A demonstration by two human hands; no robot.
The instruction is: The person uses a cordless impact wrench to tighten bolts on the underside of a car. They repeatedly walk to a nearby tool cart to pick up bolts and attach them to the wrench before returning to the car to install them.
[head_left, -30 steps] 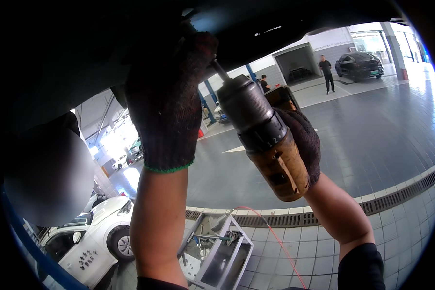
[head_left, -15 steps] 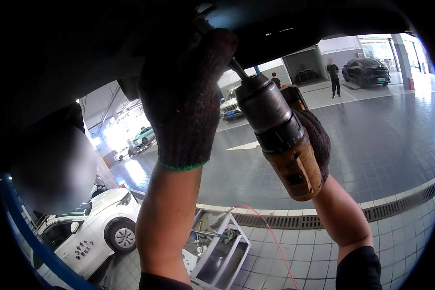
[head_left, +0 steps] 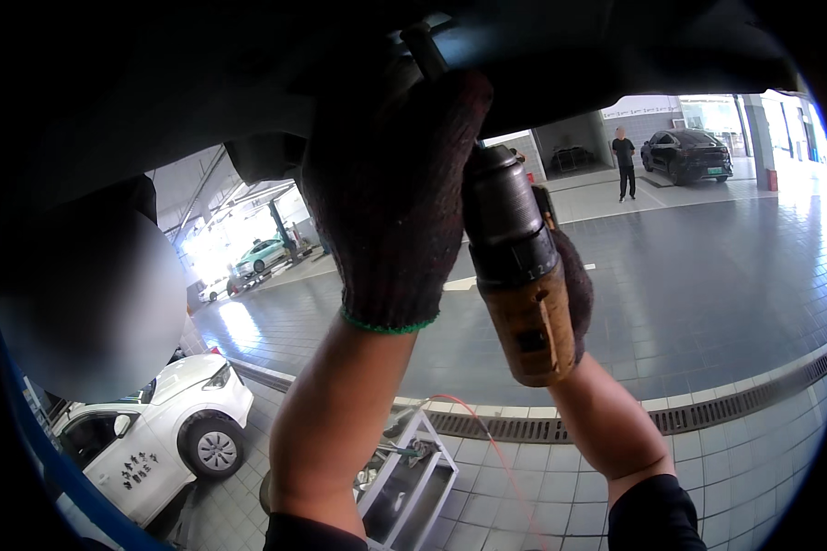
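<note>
So overhead it's all dark car underbody (head_left: 248, 83), which hides whatever the tool tip meets. Below sit a white car (head_left: 156, 432), a grey tool cart (head_left: 413, 477) and a floor drain grate (head_left: 708, 413) (one person stands far off). The impact wrench (head_left: 515, 266), worn orange body with dark nose, points up, gripped tight by the gloved right hand (head_left: 574, 294). The gloved left hand (head_left: 386, 193) presses up beside it, fingers curled, grip unclear.

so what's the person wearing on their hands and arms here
Both hands wear dark knitted work gloves. The left hand glove has a thin green band at its cuff; only part of the right hand glove shows, so its cuff cannot be seen. The forearms are bare, with dark sleeves pushed up near the elbows.
</note>
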